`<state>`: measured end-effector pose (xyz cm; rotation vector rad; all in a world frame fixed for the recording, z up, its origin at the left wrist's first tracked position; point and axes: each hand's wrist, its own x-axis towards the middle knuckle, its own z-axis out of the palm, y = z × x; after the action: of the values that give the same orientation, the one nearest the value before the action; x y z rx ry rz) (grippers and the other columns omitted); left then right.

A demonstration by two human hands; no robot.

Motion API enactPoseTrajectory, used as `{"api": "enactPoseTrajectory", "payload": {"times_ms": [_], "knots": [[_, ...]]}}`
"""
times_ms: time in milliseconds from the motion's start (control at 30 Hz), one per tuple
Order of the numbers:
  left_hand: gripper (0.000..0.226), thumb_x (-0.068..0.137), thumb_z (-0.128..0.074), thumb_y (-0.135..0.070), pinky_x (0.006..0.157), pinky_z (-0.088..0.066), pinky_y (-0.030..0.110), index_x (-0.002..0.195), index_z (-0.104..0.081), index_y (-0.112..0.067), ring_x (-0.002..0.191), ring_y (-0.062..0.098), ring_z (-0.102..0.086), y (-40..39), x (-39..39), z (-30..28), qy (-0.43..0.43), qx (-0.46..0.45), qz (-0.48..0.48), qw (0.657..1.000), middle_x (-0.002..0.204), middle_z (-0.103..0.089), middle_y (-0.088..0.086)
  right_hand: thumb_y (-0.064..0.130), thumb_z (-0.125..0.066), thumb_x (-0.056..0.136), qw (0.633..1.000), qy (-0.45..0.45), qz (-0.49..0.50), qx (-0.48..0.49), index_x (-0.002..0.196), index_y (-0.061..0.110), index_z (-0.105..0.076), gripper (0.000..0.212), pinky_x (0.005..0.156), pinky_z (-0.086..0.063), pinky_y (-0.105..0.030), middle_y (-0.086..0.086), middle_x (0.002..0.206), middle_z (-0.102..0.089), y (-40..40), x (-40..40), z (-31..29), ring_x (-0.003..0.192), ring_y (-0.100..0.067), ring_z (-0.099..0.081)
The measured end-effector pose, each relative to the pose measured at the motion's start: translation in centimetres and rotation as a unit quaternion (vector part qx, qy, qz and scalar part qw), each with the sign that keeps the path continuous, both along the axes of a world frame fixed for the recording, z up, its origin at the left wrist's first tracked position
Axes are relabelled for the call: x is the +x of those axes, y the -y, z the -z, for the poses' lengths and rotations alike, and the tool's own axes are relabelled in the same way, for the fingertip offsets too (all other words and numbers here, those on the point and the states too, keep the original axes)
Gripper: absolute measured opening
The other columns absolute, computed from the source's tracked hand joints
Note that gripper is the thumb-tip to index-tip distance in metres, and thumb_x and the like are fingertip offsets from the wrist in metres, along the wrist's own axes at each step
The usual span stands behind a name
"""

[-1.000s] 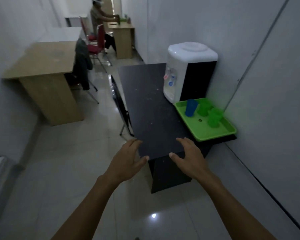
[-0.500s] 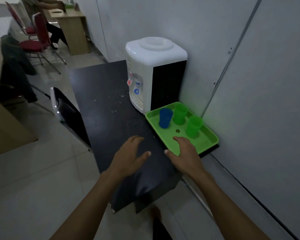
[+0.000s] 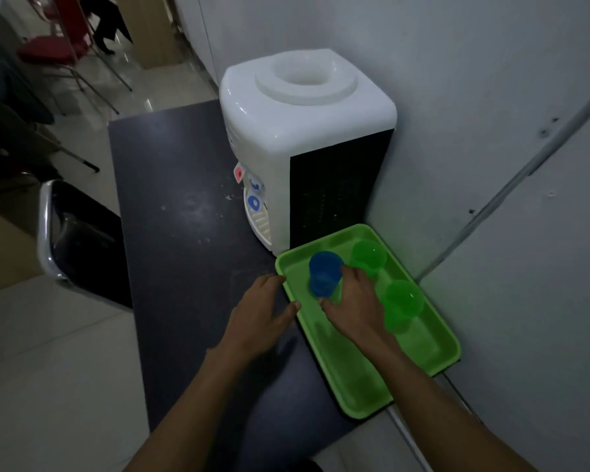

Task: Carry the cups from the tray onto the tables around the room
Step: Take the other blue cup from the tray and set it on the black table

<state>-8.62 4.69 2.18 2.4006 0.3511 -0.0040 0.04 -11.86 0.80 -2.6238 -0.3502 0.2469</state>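
A green tray (image 3: 358, 383) lies on the right end of a dark table (image 3: 181, 240), against the wall. A blue cup (image 3: 322, 272) stands upright at the tray's far left. Two green cups stand on the tray as well, one at the far right (image 3: 369, 255) and one nearer (image 3: 402, 301). My right hand (image 3: 355, 304) is wrapped around the blue cup, thumb at its near side and fingers on its right side. The cup rests on the tray. My left hand (image 3: 258, 315) hovers over the table by the tray's left rim, fingers apart and holding nothing.
A white water dispenser (image 3: 304, 131) stands on the table just behind the tray. A black chair (image 3: 75, 233) is tucked at the table's left side. Red chairs (image 3: 48, 52) and a wooden desk (image 3: 150, 28) stand farther back. The grey wall is close on the right.
I have come closer to the table. My right hand moved from the tray's near edge forward onto the blue cup. My left hand moved up beside the tray's rim.
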Motion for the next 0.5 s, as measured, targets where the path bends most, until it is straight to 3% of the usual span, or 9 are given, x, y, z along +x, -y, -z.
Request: {"api": "enactPoseTrajectory", "payload": {"times_ms": [67, 133, 233, 367, 500], "knots": [[0.067, 0.08, -0.052, -0.056, 0.098, -0.048, 0.044, 0.132, -0.054, -0.014, 0.122, 0.022, -0.055, -0.2, 1.1, 0.5, -0.01, -0.01, -0.007, 1.0, 0.133, -0.056, 0.005, 0.039, -0.071, 0.073, 0.998, 0.032, -0.017, -0.051, 0.14, 0.015, -0.038, 0.079, 0.101, -0.04, -0.044, -0.015, 0.14, -0.043, -0.7, 1.9, 0.9, 0.133, -0.034, -0.035], [0.068, 0.078, -0.05, -0.058, 0.096, -0.049, 0.044, 0.13, -0.055, -0.015, 0.12, 0.021, -0.056, -0.7, 2.1, 0.9, -0.015, -0.016, -0.01, 1.0, 0.132, -0.057, 0.003, 0.046, -0.071, 0.07, 0.991, 0.054, -0.044, -0.115, 0.144, 0.018, -0.032, 0.089, 0.116, -0.014, -0.054, -0.017, 0.152, -0.029, -1.2, 3.9, 1.5, 0.146, -0.035, -0.013], [0.058, 0.08, -0.054, -0.054, 0.095, -0.049, 0.041, 0.125, -0.057, -0.018, 0.117, 0.021, -0.057, -1.4, 3.1, 1.5, -0.03, -0.019, -0.011, 0.999, 0.128, -0.059, 0.002, 0.056, -0.071, 0.065, 0.976, 0.063, -0.09, -0.188, 0.147, 0.02, -0.027, 0.099, 0.113, 0.01, -0.06, -0.018, 0.158, -0.017, -1.8, 6.5, 2.1, 0.149, -0.034, 0.005], [0.056, 0.081, -0.054, -0.051, 0.095, -0.049, 0.039, 0.126, -0.057, -0.017, 0.116, 0.021, -0.058, -2.1, 3.7, 2.2, -0.044, -0.027, -0.014, 0.999, 0.128, -0.059, 0.002, 0.066, -0.069, 0.061, 0.958, 0.038, -0.142, -0.247, 0.146, 0.023, -0.032, 0.102, 0.107, 0.018, -0.065, -0.019, 0.16, -0.013, -2.0, 8.9, 2.8, 0.148, -0.037, 0.011], [0.052, 0.082, -0.057, -0.043, 0.096, -0.05, 0.039, 0.126, -0.058, -0.015, 0.116, 0.021, -0.058, -2.3, 4.2, 2.7, -0.048, -0.037, -0.017, 0.998, 0.129, -0.059, 0.003, 0.068, -0.072, 0.054, 0.955, 0.021, -0.173, -0.241, 0.14, 0.027, -0.041, 0.1, 0.108, 0.016, -0.068, -0.019, 0.159, -0.014, -1.7, 10.1, 3.7, 0.148, -0.037, 0.01]]}}
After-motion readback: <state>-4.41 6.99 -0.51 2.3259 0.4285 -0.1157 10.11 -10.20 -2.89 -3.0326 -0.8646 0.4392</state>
